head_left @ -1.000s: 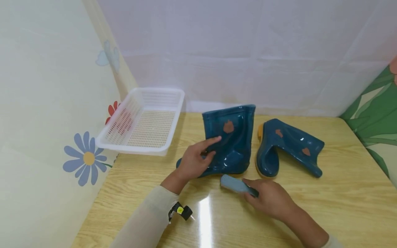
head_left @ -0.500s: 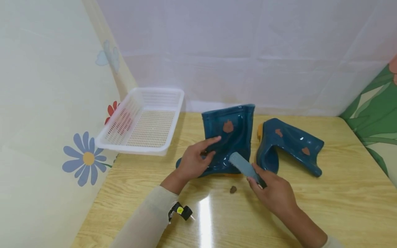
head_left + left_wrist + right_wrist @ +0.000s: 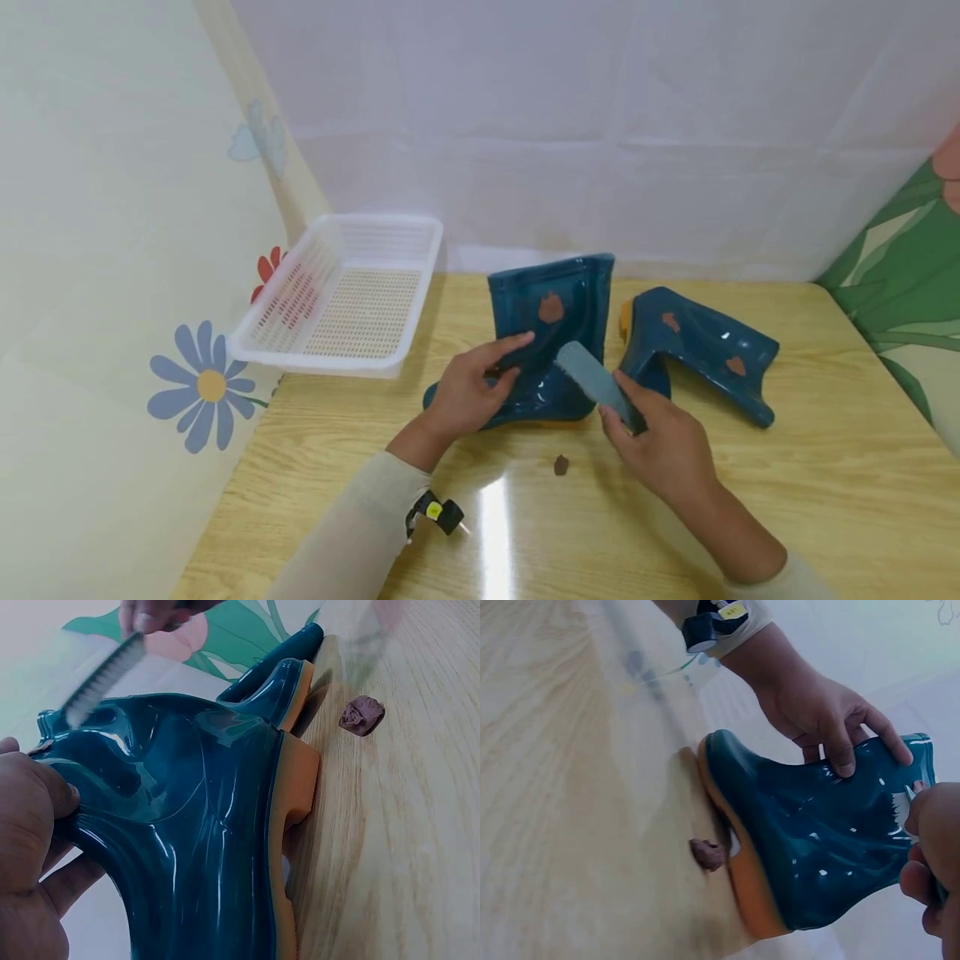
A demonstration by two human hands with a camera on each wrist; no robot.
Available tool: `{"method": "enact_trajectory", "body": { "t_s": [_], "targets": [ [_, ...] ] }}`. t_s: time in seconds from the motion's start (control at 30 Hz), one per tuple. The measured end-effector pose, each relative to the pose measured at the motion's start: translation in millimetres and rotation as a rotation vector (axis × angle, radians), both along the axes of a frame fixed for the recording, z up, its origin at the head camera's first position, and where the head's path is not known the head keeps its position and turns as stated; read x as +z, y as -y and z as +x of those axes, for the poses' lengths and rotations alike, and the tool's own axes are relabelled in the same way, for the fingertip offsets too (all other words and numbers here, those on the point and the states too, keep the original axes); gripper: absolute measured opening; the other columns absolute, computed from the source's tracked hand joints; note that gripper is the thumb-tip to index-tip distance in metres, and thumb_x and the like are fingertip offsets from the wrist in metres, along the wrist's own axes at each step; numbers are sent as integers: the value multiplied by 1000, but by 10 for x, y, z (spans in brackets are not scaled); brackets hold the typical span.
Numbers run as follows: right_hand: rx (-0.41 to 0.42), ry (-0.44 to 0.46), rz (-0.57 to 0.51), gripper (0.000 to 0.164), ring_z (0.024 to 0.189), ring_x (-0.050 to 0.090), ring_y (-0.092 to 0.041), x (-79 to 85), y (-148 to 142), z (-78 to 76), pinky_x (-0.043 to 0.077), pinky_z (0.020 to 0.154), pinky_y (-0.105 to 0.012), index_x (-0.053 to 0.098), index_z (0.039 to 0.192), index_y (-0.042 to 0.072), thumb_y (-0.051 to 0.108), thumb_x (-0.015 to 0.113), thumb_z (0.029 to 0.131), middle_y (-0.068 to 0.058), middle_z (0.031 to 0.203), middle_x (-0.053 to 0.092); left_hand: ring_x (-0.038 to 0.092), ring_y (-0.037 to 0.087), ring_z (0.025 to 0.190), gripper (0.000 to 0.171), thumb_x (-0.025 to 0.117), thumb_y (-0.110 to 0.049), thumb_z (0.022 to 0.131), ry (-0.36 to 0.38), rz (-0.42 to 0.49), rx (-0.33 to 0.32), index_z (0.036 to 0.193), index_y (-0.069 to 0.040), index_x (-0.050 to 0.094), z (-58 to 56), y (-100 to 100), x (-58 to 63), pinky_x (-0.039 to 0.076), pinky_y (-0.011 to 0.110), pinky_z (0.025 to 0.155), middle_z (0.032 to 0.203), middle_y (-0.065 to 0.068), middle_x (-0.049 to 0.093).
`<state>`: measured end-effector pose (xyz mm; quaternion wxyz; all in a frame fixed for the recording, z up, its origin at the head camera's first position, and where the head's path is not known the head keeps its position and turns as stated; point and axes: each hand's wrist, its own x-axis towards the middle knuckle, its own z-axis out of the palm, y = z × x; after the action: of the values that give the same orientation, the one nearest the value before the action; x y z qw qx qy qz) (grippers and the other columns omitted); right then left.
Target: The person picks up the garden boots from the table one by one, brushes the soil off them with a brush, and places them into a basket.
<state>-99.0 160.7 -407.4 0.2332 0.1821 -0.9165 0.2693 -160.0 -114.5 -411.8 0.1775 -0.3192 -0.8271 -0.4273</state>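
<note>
A glossy dark teal rain boot [image 3: 536, 396] with an orange sole stands upright on the table, toe to the left. My left hand [image 3: 472, 387] grips the front of its shaft above the foot, thumb and fingers on either side in the left wrist view. My right hand [image 3: 671, 454] holds a grey-blue brush [image 3: 588, 373] by its dark handle. White bristles [image 3: 101, 682] face the boot's shaft, close to its side. A brown patch [image 3: 551, 307] sits higher on the shaft. On the table before the boot lies a small crumpled brown lump [image 3: 561, 465].
To the right, a second teal boot [image 3: 712, 342] lies on its side with brown patches. At the back left is a white perforated basket [image 3: 322, 361]. A white sheet [image 3: 525, 167] hangs behind the wooden table [image 3: 825, 467].
The brush has risen from the boot's sole to the lower shaft. A brown lump now shows on the table where the brush was nearby. The left hand keeps its place.
</note>
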Motion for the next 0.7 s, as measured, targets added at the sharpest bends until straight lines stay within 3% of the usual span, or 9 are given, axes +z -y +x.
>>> {"method": "enact_trajectory", "body": {
  "t_s": [0.17,0.43,0.7],
  "targets": [
    [14,-63,-37,49,61,55,-20,143,29,-111,40,48,-31,68,131,-1,15,81,87,-18,92,72,65,16,85,54,72,6,91,-44,-14,-6,141,-12,62,1,3,4,56,28,73,133,10,67],
    [-2,-116,-32,51,58,54,-21,380,138,-268,38,48,-33,66,134,-1,17,81,89,-17,86,70,60,14,79,57,72,5,91,-75,-48,-13,143,-15,60,2,17,-15,54,30,67,124,8,70],
    [-1,-176,35,52,52,46,-18,454,198,-316,34,45,-31,66,136,2,18,81,88,-15,80,67,54,11,70,57,72,4,91,-115,-82,-15,144,-17,60,8,15,-24,49,28,62,119,7,71]
  ]
}}
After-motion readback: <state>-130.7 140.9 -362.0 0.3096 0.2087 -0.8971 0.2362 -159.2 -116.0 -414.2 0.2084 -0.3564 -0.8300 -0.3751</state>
